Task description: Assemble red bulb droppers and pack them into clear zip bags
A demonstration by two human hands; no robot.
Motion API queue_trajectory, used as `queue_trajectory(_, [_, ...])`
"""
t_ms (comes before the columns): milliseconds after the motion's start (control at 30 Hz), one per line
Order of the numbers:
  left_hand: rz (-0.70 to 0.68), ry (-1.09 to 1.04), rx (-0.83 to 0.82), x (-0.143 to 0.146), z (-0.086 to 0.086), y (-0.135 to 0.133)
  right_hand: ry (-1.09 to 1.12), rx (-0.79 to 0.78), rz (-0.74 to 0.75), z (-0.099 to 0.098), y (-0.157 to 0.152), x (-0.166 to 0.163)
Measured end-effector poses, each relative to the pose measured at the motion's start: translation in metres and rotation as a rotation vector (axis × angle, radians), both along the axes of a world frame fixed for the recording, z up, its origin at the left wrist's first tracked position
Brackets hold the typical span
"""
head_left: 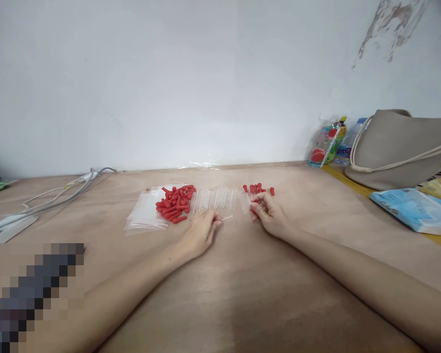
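Observation:
My left hand (204, 229) is closed in a pinch on a thin clear dropper tube (227, 217), which points right from the fingertips. Red shows at the pinched fingertips of my right hand (270, 213), closed on a red rubber bulb (255, 210); whether a tube is in it I cannot tell. Between and behind the hands lies a row of clear dropper tubes (215, 198). Left of them is a heap of red rubber bulbs (173, 202). Just behind my right hand, several tubes capped with red bulbs (255, 188) lie side by side.
Clear zip bags (145, 211) lie under the heap's left side. Cables (69, 193) and a white power strip (12, 228) are at left. Bottles (325, 144), a grey bag (400, 147) and a blue-white packet (415, 211) stand or lie at right. A white wall (206, 88) closes off the back.

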State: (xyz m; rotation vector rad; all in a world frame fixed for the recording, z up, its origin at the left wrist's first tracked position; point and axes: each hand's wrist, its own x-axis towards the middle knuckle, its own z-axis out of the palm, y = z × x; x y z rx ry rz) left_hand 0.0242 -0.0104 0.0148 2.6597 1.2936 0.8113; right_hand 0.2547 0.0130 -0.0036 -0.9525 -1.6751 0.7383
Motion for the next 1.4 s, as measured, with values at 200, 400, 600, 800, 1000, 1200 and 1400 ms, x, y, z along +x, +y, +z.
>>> queue_trajectory(200, [-0.122,-0.104,0.141,0.002,-0.013,0.002,-0.300,0.209,0.002,-0.002,-0.014,-0.004])
queue_trajectory(400, [-0.180,-0.095,0.161,0.000,-0.012,0.002,-0.342,0.258,0.148,-0.001,-0.015,-0.003])
queue_trajectory(600, [-0.189,-0.057,0.166,0.000,-0.013,0.002,-0.331,0.288,0.184,-0.001,-0.017,-0.004])
queue_trajectory(800, [-0.193,-0.044,0.174,-0.001,-0.015,0.004,-0.328,0.298,0.216,0.001,-0.017,-0.002])
queue_trajectory(1000, [-0.207,-0.026,0.205,-0.003,-0.018,0.006,-0.339,0.286,0.226,0.001,-0.018,-0.002])
queue_trajectory(1200, [-0.258,-0.011,0.237,-0.002,-0.017,0.007,-0.381,0.292,0.239,-0.002,-0.017,-0.003])
queue_trajectory(1400, [-0.290,-0.019,0.224,-0.001,-0.015,0.007,-0.395,0.322,0.221,0.000,-0.021,-0.004])
